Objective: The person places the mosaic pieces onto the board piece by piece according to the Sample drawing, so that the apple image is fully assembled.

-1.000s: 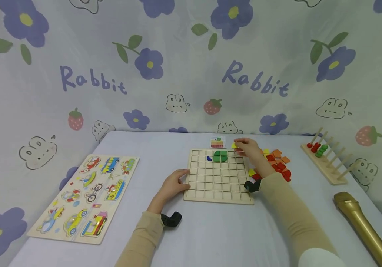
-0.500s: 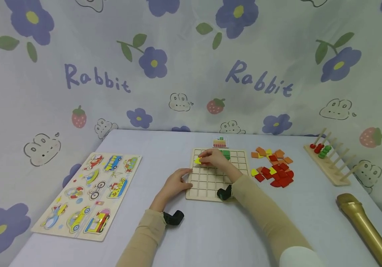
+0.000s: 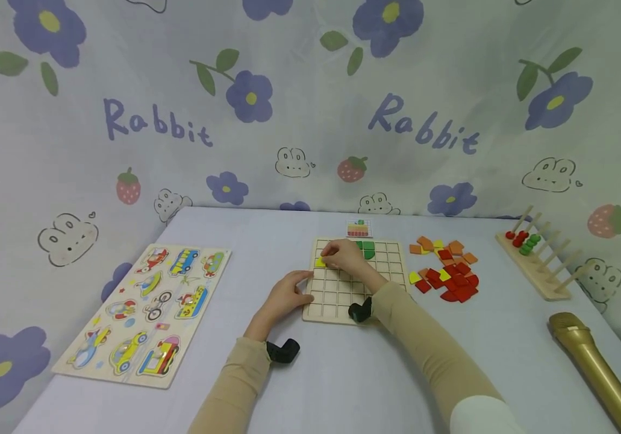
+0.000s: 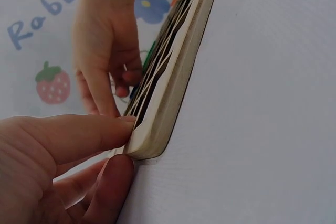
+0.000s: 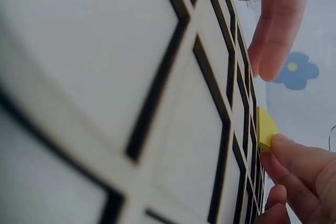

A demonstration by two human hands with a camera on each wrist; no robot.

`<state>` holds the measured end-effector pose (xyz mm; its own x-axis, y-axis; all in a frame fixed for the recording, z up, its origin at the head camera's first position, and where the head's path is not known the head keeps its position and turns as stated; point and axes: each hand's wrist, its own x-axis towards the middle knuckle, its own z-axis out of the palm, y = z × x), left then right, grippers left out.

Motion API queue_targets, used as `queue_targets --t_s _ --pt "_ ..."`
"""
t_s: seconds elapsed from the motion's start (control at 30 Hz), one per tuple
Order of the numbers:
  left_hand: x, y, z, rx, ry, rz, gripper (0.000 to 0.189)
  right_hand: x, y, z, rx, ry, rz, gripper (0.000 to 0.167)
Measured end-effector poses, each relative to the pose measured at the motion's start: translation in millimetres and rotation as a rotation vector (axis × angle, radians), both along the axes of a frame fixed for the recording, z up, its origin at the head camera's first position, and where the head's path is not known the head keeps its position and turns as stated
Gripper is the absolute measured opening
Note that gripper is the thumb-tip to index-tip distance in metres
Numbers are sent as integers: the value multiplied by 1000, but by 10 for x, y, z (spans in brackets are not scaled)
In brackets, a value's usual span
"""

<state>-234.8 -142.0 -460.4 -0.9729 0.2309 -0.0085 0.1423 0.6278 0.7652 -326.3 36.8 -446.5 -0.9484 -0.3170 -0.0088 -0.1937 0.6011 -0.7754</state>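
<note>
Looks like the placing step: right hand (image 3: 345,256) pinches a small flat yellow piece (image 3: 319,262) at the upper-left cells of the square pale wooden grid board (image 3: 337,302), mid-frame. Left hand (image 3: 287,293) grips nothing; thumb and fingers spread against the board's left edge. Can't tell if it's fully seated. Next, I'd say: square it to the cell, press flat, release.

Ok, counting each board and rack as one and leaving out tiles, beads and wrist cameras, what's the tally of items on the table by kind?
Wooden boards: 2 (grid board, vehicle puzzle board)
Peg racks: 1 (bead rack)
Microphones: 1 (gold microphone)
Cards: 1 (picture card)
Total: 5
</note>
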Motion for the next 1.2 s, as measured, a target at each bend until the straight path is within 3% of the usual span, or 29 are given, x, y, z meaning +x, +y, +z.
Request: queue_targets --t_s 0.5,0.73,0.87,1.07,1.2 --pt "-35 106 -63 13 -11 -5 56 -4 122 -24 160 78 67 9" --pt "-28 137 -65 12 -8 -20 55 4 225 -22 -5 -23 27 23" --pt "-24 131 -68 4 -7 -20 55 52 377 92 -98 -40 22 27" --pt "-31 77 -66 -4 -17 18 56 183 797 310 -236 -40 -63 33" --pt "-35 21 -54 -6 -21 36 57 262 1156 355 -253 -47 -153 36"
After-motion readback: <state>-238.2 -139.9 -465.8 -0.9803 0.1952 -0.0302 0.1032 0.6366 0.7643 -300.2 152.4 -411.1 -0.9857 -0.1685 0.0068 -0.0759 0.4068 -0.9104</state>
